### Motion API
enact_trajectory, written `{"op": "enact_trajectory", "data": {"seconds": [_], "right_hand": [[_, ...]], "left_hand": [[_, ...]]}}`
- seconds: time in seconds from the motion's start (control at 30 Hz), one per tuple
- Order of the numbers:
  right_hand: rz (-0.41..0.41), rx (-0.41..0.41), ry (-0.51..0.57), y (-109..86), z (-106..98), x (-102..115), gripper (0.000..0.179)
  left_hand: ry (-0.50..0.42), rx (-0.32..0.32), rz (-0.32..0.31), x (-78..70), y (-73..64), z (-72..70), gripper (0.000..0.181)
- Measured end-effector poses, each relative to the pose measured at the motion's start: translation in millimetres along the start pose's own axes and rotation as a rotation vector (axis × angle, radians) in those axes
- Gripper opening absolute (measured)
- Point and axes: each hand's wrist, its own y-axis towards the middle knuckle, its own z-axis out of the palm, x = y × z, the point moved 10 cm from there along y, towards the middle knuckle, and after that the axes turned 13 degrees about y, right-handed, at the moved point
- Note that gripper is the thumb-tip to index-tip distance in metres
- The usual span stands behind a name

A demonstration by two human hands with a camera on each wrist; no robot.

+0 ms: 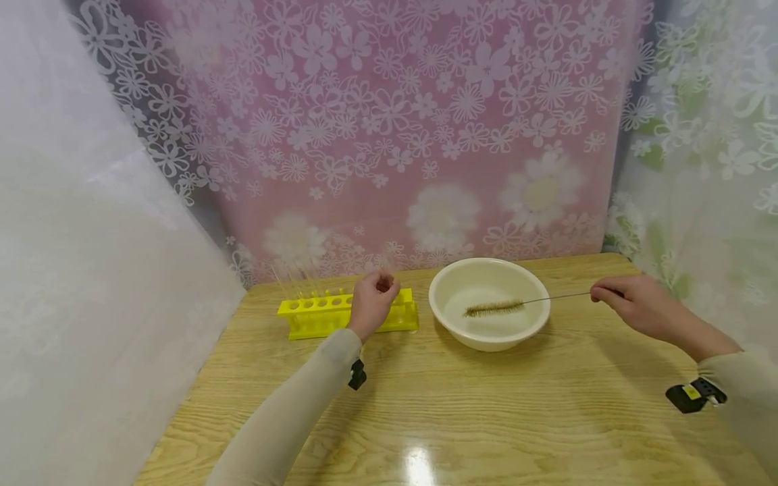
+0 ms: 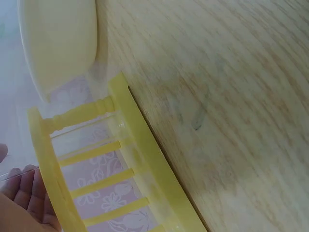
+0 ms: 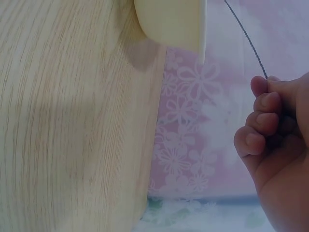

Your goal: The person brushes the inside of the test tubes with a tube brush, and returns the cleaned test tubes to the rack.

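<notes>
My left hand is over the right part of a yellow test tube rack, its fingers curled. In the left wrist view it pinches the upper part of a clear test tube, whose lower part stands in the rack's end slot. More clear test tubes rise from the rack's left side. With thumb and fingertips my right hand grips the thin twisted-wire handle of a test tube brush. The brush's bristly head lies level over the inside of a cream basin.
The basin stands right of the rack on a wood-grain table. A pink floral curtain hangs behind the table's far edge, with pale sheets at both sides. A dark wrist camera sits below the right sleeve.
</notes>
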Motion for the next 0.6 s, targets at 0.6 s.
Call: {"op": "enact_trajectory", "data": {"seconds": [0.6], "right_hand": [[0.05,0.099,-0.021,16.8,22.0,-1.6,0.022]], "left_hand": [[0.007,0.005,-0.07,5.5,-0.7,1.6,0.031]]}}
